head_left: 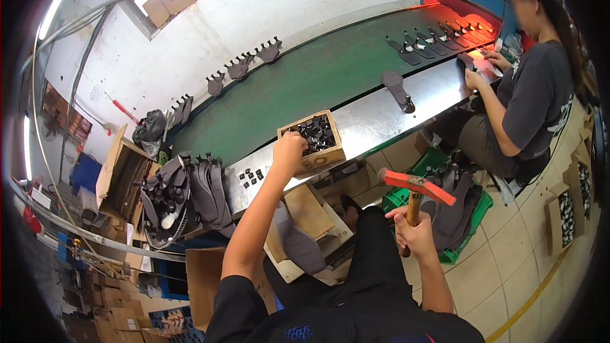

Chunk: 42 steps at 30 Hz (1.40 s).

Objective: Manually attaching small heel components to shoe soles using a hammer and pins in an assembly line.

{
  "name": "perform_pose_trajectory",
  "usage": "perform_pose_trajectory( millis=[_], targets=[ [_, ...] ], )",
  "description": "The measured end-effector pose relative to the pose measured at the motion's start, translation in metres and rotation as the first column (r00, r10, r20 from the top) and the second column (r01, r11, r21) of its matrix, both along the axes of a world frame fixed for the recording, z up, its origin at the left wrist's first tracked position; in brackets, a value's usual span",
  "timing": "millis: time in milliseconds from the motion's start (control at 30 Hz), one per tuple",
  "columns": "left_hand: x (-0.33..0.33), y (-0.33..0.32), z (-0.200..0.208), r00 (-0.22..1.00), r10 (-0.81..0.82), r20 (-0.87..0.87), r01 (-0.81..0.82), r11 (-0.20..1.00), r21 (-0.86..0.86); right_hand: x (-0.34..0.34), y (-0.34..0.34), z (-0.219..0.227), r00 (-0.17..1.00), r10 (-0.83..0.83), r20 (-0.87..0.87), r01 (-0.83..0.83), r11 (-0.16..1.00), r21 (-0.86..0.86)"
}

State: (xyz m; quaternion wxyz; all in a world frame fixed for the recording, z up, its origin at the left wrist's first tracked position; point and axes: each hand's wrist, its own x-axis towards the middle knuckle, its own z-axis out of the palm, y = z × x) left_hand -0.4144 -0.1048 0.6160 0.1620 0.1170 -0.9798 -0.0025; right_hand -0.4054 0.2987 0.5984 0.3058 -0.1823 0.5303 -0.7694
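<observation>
In my right hand point(413, 232) is a hammer point(416, 187) with a red head and a wooden handle, raised over a green crate. My left hand point(291, 151) reaches into a wooden box point(311, 164) of small black pieces point(321, 133). Its fingers are curled among the pieces, and what they pinch cannot be made out. Below my left forearm, a dark grey shoe sole point(297, 241) lies on a wooden work stand point(327, 216) in front of my lap. Several loose black pieces point(251, 176) lie on the metal ledge left of the box.
Beyond the ledge runs a green conveyor belt point(305, 70) with rows of soles. One sole point(397, 89) lies on the ledge. Stacked soles point(210, 194) stand at left. A green crate point(467, 238) holds more soles. A co-worker point(537, 95) sits at right, handling a sole.
</observation>
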Motion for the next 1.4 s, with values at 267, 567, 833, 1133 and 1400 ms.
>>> perform_pose_trajectory(
  millis=[267, 567, 833, 1133, 1400],
  targets=[
    [0.06, 0.064, 0.053, 0.773, 0.026, -0.634, 0.18, 0.949, 0.258, -0.017, -0.037, 0.029, 0.99, 0.016, -0.141, -0.029, 0.996, -0.086],
    [0.181, 0.174, 0.097, 0.644, -0.519, -0.562, 0.313, 0.849, -0.426, 0.046, -0.09, 0.096, 0.935, 0.256, -0.245, -0.303, 0.937, -0.175],
    [0.221, 0.183, 0.091, 0.71, 0.031, -0.704, 0.452, 0.746, 0.489, 0.074, -0.105, 0.098, 0.869, 0.288, -0.403, -0.385, 0.905, -0.183],
    [0.242, 0.172, 0.058, 0.707, 0.478, -0.521, 0.656, -0.167, 0.736, 0.082, -0.12, 0.089, 0.847, 0.493, -0.199, -0.514, 0.854, -0.075],
    [0.241, 0.175, 0.016, 0.75, 0.583, -0.314, 0.634, -0.495, 0.594, 0.09, -0.142, 0.079, 0.866, 0.447, -0.223, -0.454, 0.891, 0.024]
  ],
)
